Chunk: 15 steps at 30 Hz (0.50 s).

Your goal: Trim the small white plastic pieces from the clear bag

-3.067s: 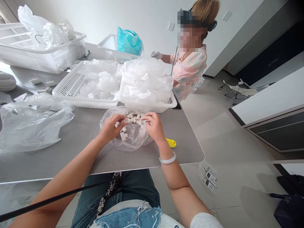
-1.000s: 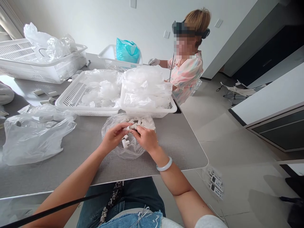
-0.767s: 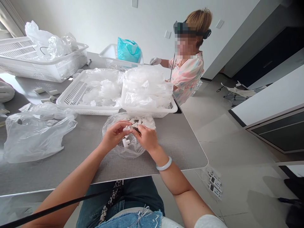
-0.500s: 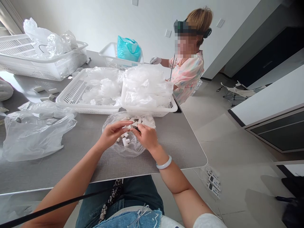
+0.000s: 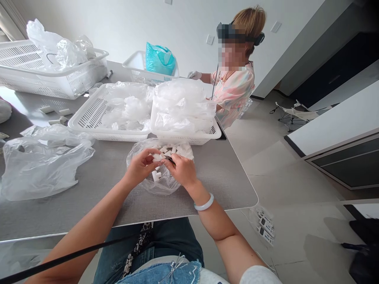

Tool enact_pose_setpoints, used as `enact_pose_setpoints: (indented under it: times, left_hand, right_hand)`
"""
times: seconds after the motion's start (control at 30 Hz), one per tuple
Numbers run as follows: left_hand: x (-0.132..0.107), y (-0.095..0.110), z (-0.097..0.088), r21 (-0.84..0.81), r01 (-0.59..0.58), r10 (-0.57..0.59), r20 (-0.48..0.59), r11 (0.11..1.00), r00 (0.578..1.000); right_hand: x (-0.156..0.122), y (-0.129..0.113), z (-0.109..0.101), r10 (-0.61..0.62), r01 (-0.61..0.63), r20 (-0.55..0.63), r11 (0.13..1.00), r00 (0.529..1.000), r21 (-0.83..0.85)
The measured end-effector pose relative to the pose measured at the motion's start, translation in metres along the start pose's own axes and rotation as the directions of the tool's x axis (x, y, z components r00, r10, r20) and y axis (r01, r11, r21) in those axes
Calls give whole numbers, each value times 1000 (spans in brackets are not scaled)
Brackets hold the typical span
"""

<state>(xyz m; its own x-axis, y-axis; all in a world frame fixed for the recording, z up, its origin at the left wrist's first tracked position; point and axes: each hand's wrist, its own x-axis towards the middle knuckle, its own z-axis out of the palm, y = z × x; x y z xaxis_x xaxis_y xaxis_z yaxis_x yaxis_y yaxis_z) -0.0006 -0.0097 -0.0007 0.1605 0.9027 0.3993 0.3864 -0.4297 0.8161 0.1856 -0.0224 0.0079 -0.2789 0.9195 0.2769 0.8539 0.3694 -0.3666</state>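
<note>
My left hand pinches a white plastic pipe fitting over an opened clear bag. Closed around a small dark-handled knife, my right hand holds its tip close against the fitting; whether the blade touches it I cannot tell. Inside the bag lie several more white fittings, among them a tee fitting just below my fingers.
A crumpled clear bag lies at left, near loose white pipe pieces. White baskets hold plastic bags: one at far left, one at centre, one nearer right. A person sits beyond the table's right corner.
The fitting has turned slightly in my left hand, whose fingers are now more curled around it. My right hand stays almost in place with the knife.
</note>
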Motion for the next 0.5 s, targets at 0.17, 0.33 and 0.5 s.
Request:
enact_pose_setpoints:
  times: [0.17,0.33,0.5]
  left_hand:
    - [-2,0,2,-95,23,-23,10,995,1000]
    - [-2,2,-2,-179,86,-69,99,980,993]
    - [2,10,-7,-399,108,-46,161,911,986]
  right_hand:
    - [-1,-1,1,-8,8,-17,1000,1000,-14]
    - [-3,-2,3,-45,45,-79,999,996,4]
    - [-1,3,3,-32,29,-140,999,990,-19]
